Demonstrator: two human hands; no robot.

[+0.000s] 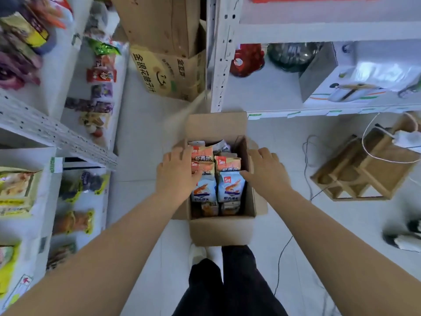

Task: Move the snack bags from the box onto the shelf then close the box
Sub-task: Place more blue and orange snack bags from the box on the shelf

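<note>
Floor point(141, 137): pale tile. Top centre: plain carton point(159, 21) sits on a printed carton point(166, 74), just beside the metal rack point(218, 53). On that rack: red bag point(247, 60), dark shiny pack point(293, 55), pot-picture box point(355, 87). On the floor at right: wooden frame point(364, 169), white charger point(407, 137) on top, white cable point(363, 140) looping over it. Black cable point(279, 258) trails nearby. Black-and-white shoe point(403, 238) at the right edge.
</note>
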